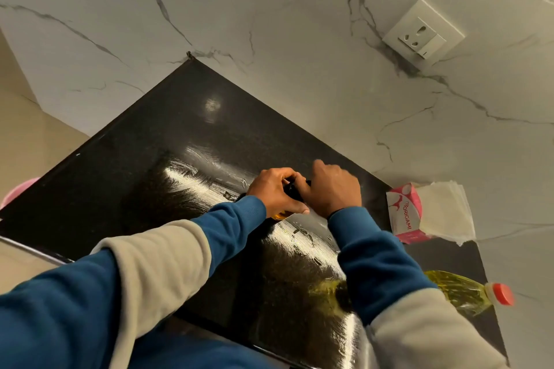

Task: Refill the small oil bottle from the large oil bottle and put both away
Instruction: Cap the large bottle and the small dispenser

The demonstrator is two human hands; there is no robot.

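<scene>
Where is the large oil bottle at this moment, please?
In the head view, the large oil bottle with a red cap stands on the black counter at lower right, behind the right sleeve, below the tissue pack.

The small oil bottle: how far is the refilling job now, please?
Looks done: the large oil bottle stands aside on the black counter with its red cap on, so pouring seems over. In hand: the left hand grips the small oil bottle, and the right hand is at its dark cap, tightening or loosening, I cannot tell. Left: putting both bottles away.
</scene>
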